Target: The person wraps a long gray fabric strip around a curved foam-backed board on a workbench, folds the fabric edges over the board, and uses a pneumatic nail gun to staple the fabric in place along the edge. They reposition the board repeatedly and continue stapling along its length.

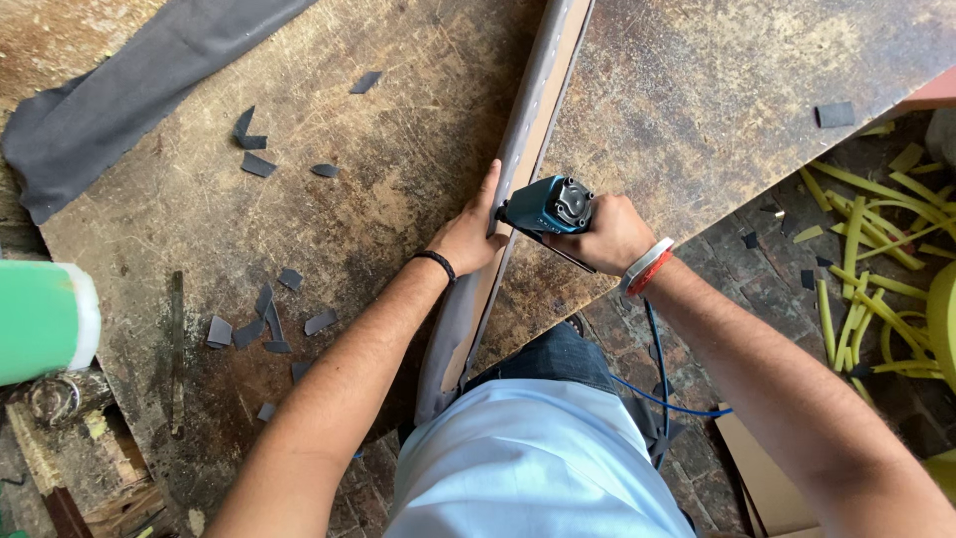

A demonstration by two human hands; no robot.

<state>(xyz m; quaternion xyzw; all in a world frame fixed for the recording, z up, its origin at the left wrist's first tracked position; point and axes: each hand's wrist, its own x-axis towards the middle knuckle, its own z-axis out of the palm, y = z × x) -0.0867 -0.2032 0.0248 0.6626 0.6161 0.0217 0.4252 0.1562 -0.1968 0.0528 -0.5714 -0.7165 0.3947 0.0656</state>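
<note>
A long narrow panel [533, 110] wrapped in grey fabric lies across a worn wooden worktable [378, 189], running from the top middle toward me. My left hand [468, 234], with a black band on the wrist, presses flat on the panel's fabric edge. Against the panel, right beside the left fingers, sits the nose of a teal pneumatic staple gun [548, 204]. My right hand [609, 234], wearing a red and white wristband, grips this gun. A blue air hose [659, 384] hangs down from the gun past my leg.
A large grey cloth [110, 95] lies at the table's upper left, with several small grey fabric offcuts [254, 324] scattered around. Yellow foam strips [876, 259] litter the brick floor at the right. A green and white roll [45, 319] sits at the left edge.
</note>
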